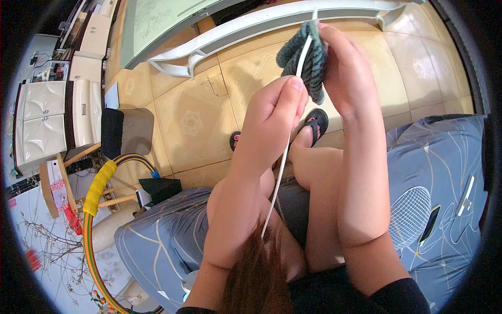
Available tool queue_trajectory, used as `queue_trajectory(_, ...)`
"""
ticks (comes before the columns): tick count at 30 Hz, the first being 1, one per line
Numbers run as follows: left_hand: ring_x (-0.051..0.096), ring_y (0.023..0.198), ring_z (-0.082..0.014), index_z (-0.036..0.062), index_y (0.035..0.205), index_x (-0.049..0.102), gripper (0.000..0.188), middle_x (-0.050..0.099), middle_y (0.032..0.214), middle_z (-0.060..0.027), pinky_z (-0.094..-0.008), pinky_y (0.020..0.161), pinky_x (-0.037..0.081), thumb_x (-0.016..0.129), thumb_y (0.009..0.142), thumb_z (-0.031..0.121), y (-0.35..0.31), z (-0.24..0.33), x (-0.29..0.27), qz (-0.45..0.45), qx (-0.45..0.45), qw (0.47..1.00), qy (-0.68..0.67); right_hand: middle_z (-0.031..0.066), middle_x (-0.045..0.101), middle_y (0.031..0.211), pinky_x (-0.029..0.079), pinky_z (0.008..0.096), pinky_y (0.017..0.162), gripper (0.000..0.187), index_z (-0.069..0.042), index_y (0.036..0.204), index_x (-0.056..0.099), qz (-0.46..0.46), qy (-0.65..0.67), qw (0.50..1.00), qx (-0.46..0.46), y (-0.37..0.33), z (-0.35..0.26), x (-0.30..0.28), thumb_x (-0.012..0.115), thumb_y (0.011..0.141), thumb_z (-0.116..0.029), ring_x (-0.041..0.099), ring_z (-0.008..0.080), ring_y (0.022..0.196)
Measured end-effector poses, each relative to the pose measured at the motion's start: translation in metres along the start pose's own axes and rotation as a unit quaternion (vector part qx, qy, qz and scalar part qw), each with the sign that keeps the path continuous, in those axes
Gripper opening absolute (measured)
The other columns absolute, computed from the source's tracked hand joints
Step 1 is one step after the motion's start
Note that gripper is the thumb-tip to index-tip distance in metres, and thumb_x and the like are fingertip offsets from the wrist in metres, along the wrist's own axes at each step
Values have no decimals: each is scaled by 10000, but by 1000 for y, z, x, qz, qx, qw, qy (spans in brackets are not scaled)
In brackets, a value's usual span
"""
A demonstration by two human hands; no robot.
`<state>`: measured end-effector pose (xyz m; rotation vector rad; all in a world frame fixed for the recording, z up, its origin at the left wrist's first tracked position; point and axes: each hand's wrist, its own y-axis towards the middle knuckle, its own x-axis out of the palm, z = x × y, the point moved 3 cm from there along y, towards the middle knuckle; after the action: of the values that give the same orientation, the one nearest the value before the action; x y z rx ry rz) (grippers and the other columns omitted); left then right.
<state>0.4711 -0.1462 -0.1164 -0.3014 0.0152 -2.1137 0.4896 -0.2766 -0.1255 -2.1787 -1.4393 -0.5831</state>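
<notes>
A small dark green ribbed knitted piece (314, 68) is held up in front of me, above the tiled floor. My right hand (348, 68) grips its right edge, with the fingertips partly hidden behind it. Across its front runs a slim white rod or cord (302, 58), whose upper end sticks out past the top. My left hand (277, 107) is closed around this white length just below the knit, thumb on top. From under that fist a thinner white cord (277, 186) hangs down toward my lap, where long hair covers part of it.
I sit on a grey-blue patterned cover (418, 136). A white mesh racket (413, 217), a phone (430, 225) and a white strip with a cable (465, 196) lie on my right. A striped hoop (89, 235) stands left. A glass-topped table (162, 26) is ahead.
</notes>
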Motion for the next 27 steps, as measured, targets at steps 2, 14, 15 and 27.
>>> queue_trajectory(2, 313, 514, -52, 76, 655, 403, 337, 358, 590, 21, -198, 476, 278, 368, 956, 223, 0, -1, -4, 10, 4, 1000, 2, 13, 591, 731, 414, 225, 584, 211, -13, 856, 613, -58, -32, 998, 10, -5, 1, 12, 580, 830, -219, 528, 83, 641)
queue_trajectory(14, 277, 473, -40, 81, 641, 394, 325, 350, 556, 28, -195, 432, 223, 400, 940, 209, 2, 5, -14, 88, 20, 995, -34, -12, 557, 632, 400, 202, 502, 198, -15, 786, 600, -132, -122, 984, 10, -16, 15, 27, 561, 854, -196, 490, 47, 539)
queue_trajectory(15, 276, 472, -42, 81, 643, 394, 324, 346, 557, 29, -197, 434, 226, 402, 940, 210, 3, 6, -14, 83, 17, 996, -41, -12, 557, 632, 400, 202, 502, 198, -15, 786, 600, -131, -123, 984, 9, -16, 16, 29, 561, 854, -196, 490, 47, 539)
queue_trajectory(27, 329, 536, -55, 65, 670, 407, 311, 363, 607, 24, -199, 498, 298, 373, 956, 184, 0, -5, 12, -27, -21, 999, 27, 67, 608, 744, 450, 285, 652, 208, -4, 827, 596, 73, 59, 994, -48, 19, 1, -26, 497, 878, -180, 568, 153, 673)
